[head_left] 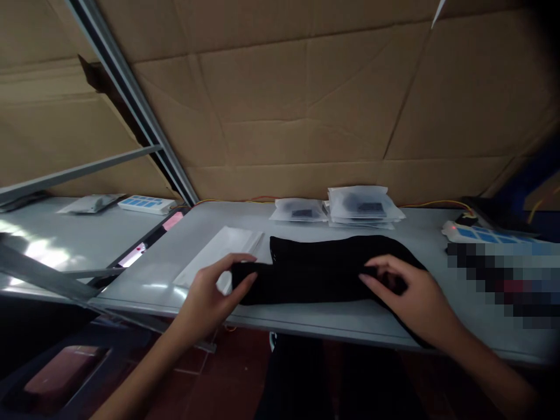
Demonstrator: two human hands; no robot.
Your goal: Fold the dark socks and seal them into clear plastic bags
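A long black cloth (310, 274) lies across the grey table near its front edge, its far edge bending round to the right. My left hand (219, 289) pinches the cloth's left end between thumb and fingers. At the right, my right hand (402, 291) grips a fold of the same cloth, and part of the cloth hangs below that wrist over the table's edge. Flat white bags (219, 254) lie just behind my left hand, partly covered by it.
Against the cardboard wall (306, 105) rest a frosted packet (300, 210) and a pile of similar packets (363, 205). A power strip (485, 233) is at the right, another (146, 204) at the left. Metal frame bars (135, 105) rise at the left.
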